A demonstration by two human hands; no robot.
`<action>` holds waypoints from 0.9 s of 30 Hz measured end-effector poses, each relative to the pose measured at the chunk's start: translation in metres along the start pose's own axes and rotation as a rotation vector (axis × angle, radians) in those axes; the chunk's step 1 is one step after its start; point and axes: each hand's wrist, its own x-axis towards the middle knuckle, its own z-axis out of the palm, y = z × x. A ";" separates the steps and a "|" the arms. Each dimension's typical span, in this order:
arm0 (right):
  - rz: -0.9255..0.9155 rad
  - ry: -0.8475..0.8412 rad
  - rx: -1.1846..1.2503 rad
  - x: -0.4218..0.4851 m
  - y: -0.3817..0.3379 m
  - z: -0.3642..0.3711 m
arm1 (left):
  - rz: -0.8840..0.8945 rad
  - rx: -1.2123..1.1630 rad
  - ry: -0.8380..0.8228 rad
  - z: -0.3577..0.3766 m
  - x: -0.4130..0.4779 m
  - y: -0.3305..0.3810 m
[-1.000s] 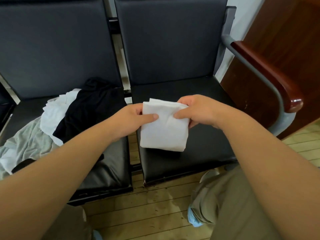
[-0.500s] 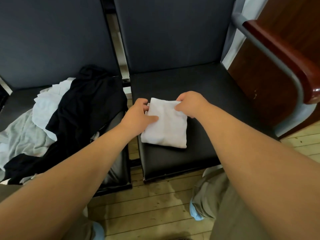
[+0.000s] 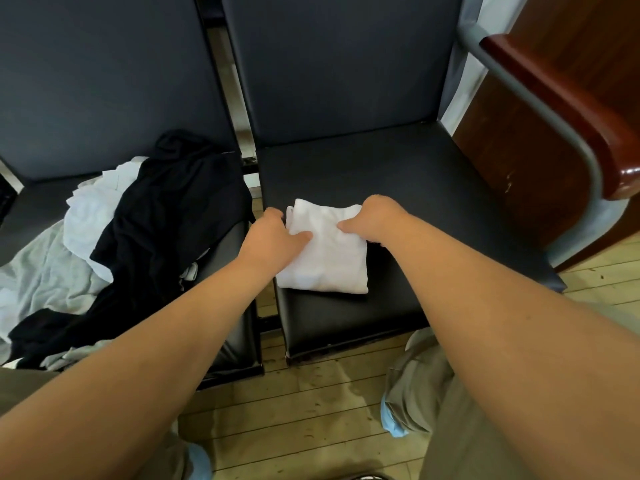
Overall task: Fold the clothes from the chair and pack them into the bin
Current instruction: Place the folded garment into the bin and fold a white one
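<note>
At the far edge of the folded white garment (image 3: 323, 258), both hands are closed on the cloth. The far left corner is pinched by the left hand (image 3: 273, 237), whose thumb is laid on top while the fingers are curled over the edge. The far right corner is gripped by the right hand (image 3: 372, 220), its thumb likewise pressed on top and its fingers wrapped round the edge. The garment is spread out from that grip toward the person as a compact, roughly square packet, and stacked layers can be seen at its far left corner. It is laid flat on the right-hand black seat (image 3: 398, 174), close to that seat's front left corner, with its near edge set just back from the seat's front edge. On the left-hand seat (image 3: 34, 206), just beside the left forearm, an unfolded heap is piled: a black garment (image 3: 166, 216) is draped across a crumpled pale white garment (image 3: 93, 216) and a grey garment (image 3: 45, 271). To the right of the seat, a grey metal frame topped by a reddish wooden armrest (image 3: 568, 109) is seen. Below the chairs, a plank floor (image 3: 311, 403) is visible, and a blue shoe cover (image 3: 391, 420) is seen under a khaki trouser leg (image 3: 467, 445).
</note>
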 end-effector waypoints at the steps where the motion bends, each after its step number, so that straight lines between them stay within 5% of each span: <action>1: 0.013 -0.014 0.030 -0.002 0.000 -0.001 | -0.018 -0.042 -0.035 -0.003 0.001 0.000; 8: 0.185 -0.069 0.423 -0.030 0.018 -0.017 | -0.110 -0.550 -0.317 -0.032 -0.015 0.021; 13: 0.125 0.014 0.449 -0.081 0.034 -0.054 | 0.069 -0.505 -0.297 -0.035 -0.041 0.060; 19: 0.045 0.225 0.716 -0.141 0.068 -0.102 | 0.273 -0.401 -0.178 -0.039 -0.080 0.140; 27: 0.016 0.839 0.733 -0.206 0.148 -0.123 | 0.532 -0.402 -0.165 -0.010 -0.146 0.251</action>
